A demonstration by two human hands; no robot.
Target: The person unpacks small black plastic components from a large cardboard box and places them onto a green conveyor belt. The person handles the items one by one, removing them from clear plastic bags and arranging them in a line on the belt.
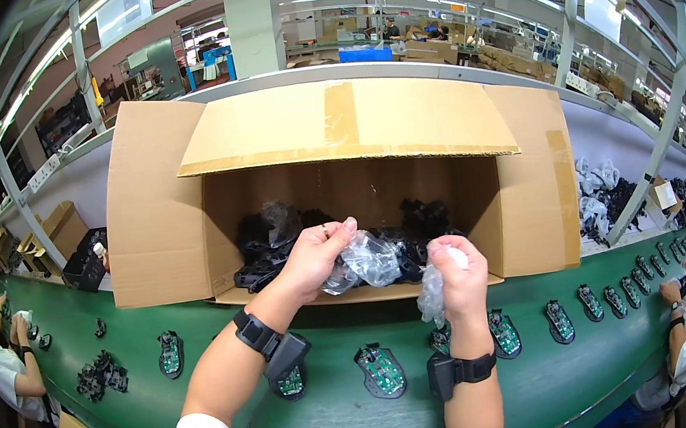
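Hands first — two of them, both raised in front of one large cardboard box [154,213] that lies on its side with the flaps spread open. The left hand [314,259] has its grip pinched nearly closed, thumb and fingertips nipping the top of a clear plastic bag [369,258] that hangs just right of it, at the mouth of the box. The right hand [457,272] is curled into a tight grip around a second crumpled clear bag [432,296], which trails out below the fist. Each forearm carries one black wrist-worn device, two in all.

Behind both grips, inside the box, sits a heap of black plastic parts [264,242] in clear wrapping; the number cannot be told.

Below the grips runs the green bench [336,427] — a long belt. On it, directly under the hands, four black mouse bases with green circuit boards [380,371] show, one partly hidden by the left wrist. Further right of the right grip the row goes on, roughly ten more, shrinking toward the rim. Left of the left grip lie one more base and a small pile of black parts.

Two other people sit at the belt, one at each edge.
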